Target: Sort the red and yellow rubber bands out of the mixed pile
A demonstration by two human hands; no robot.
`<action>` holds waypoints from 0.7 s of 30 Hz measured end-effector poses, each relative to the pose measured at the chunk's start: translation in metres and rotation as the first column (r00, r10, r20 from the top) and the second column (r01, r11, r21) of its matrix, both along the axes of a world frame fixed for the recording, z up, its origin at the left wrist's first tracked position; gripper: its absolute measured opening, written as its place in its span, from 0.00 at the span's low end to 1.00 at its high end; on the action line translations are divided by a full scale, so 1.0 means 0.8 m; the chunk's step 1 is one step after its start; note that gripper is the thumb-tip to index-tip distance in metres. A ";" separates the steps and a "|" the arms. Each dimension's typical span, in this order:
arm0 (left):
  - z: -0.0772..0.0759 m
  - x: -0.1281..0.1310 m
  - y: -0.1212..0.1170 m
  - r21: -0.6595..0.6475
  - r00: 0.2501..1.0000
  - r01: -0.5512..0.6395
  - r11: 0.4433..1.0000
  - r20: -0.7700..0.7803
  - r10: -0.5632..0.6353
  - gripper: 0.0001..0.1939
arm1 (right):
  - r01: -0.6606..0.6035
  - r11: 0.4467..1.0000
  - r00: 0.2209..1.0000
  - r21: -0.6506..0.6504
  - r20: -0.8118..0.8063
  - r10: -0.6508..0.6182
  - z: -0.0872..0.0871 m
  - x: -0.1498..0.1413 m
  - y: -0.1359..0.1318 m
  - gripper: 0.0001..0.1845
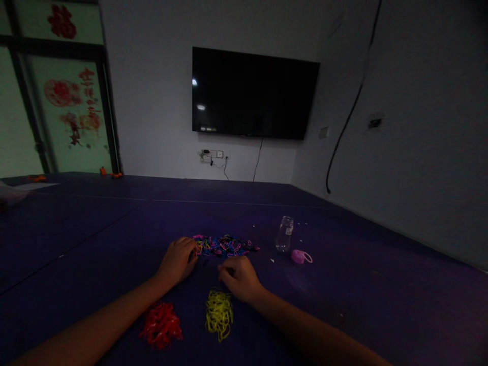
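Observation:
A heap of mixed coloured rubber bands lies on the dark purple table. My left hand rests at the heap's left end with its fingers curled down onto the bands. My right hand sits just in front of the heap, fingers bent and pinched together; what they hold is too small to make out. Closer to me lie a separate pile of red bands and a pile of yellow bands, the yellow one just below my right wrist.
A small clear bottle stands right of the heap, with its pink lid lying beside it. A black screen hangs on the far wall. Glass doors with red decorations are at the left.

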State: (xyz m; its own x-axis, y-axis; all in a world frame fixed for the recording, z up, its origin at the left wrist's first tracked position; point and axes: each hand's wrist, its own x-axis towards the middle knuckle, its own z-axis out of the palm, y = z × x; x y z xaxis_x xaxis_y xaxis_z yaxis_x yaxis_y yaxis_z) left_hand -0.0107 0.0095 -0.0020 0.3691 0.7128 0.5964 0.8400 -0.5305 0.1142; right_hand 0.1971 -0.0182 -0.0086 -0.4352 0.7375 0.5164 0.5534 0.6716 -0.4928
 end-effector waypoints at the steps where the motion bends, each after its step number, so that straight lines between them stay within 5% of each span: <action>1: 0.000 -0.001 0.000 0.000 1.000 0.003 1.000 0.001 -0.003 0.07 | -0.004 1.000 1.000 0.017 0.023 0.004 0.000 -0.001 -0.001 0.15; 21: 0.004 0.001 0.002 -0.056 0.999 -0.046 0.997 -0.011 0.045 0.06 | 0.005 0.997 0.993 0.077 0.118 -0.014 -0.001 -0.003 0.000 0.17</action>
